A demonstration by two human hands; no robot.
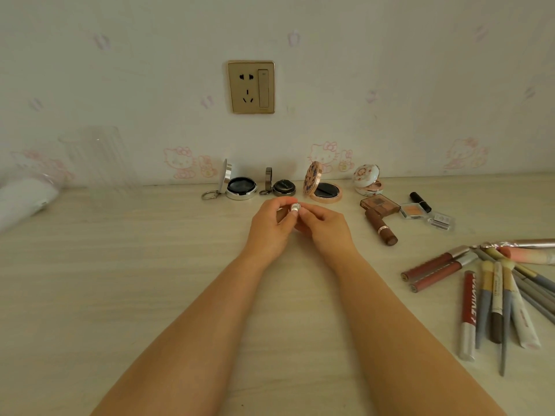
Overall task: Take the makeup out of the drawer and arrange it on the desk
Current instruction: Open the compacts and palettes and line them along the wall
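By wall: 4 compacts [241,187] lids up | hands, L [270,226] + R [326,228], together pinching small silver item [295,208]

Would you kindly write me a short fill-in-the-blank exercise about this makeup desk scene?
1. Both hands pinch a small ____ object between them.
2. ____ open compacts stand in a row along the wall, the leftmost silver.
3. The brown lipstick lies to the ____ of the hands.
4. The wall socket sits ____ the compacts.

Missing: silver; Four; right; above
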